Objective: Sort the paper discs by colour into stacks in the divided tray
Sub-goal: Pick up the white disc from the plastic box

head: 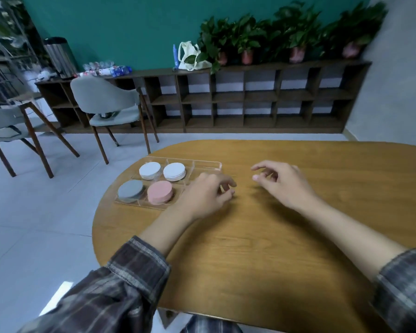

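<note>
A clear divided tray lies at the far left of the wooden table. Four of its compartments hold disc stacks: pale lilac-white, white, grey-blue and pink. The right-hand compartments look bare. My left hand hovers over the tray's right end with fingers loosely curled and nothing visible in them. To its right, my right hand hangs above the table, fingers relaxed and slightly bent, holding nothing.
The table's rounded left edge runs close to the tray. Two grey chairs stand on the tiled floor to the left. A low dark shelf unit with potted plants lines the green back wall.
</note>
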A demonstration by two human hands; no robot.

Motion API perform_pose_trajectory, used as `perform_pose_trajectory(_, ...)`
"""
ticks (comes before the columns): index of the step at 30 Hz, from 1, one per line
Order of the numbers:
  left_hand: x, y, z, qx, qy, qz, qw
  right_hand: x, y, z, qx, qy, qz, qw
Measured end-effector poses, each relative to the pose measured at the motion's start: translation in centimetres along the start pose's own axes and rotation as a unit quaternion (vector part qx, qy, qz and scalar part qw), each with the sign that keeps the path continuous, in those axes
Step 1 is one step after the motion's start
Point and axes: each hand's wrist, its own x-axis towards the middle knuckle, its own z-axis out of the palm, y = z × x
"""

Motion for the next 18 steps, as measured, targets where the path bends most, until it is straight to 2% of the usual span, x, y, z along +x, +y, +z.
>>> perform_pose_trajectory(6, 4.5, 8.7, 5.2, -0.020, -0.023, 0.065, 0.997, -4.9, 5.7, -9.3, -0.017, 0.050, 0.032, 0.998)
perform_pose_trajectory(12, 8.8, 16.8, 11.6, -0.032, -0.092, 0.104, 0.990, -9.1, 11.7, -18.1, -0.060, 0.093, 0.070, 0.991)
perform_pose_trajectory(18, 11.7, 22.4, 17.5, 0.007, -0.180, 0.132, 0.975, -12.4, 17.7, -25.3, -0.087, 0.139, 0.116, 0.980)
